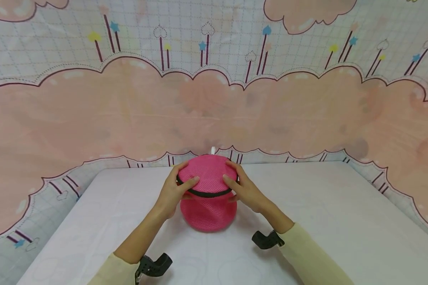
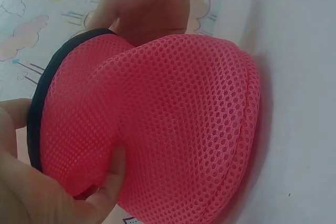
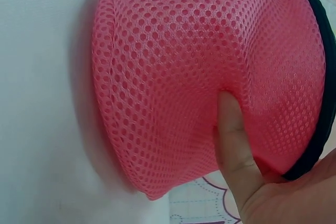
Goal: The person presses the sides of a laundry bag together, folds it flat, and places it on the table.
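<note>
A pink mesh laundry bag with a black band round its upper edge stands on the white table. My left hand grips it from the left at the band, thumb over the mesh top. From the right, my right hand holds the opposite side in much the same way. Up close in the left wrist view, a finger presses into the mesh wall below the band. The right wrist view shows a finger of the right hand denting the mesh side. The bag's far side is hidden.
The white-covered table spreads out on both sides of the bag. Behind it hangs a patterned cloth with peach cloud shapes. A small white tab sticks up behind the bag's top. Black camera mounts sit at both wrists.
</note>
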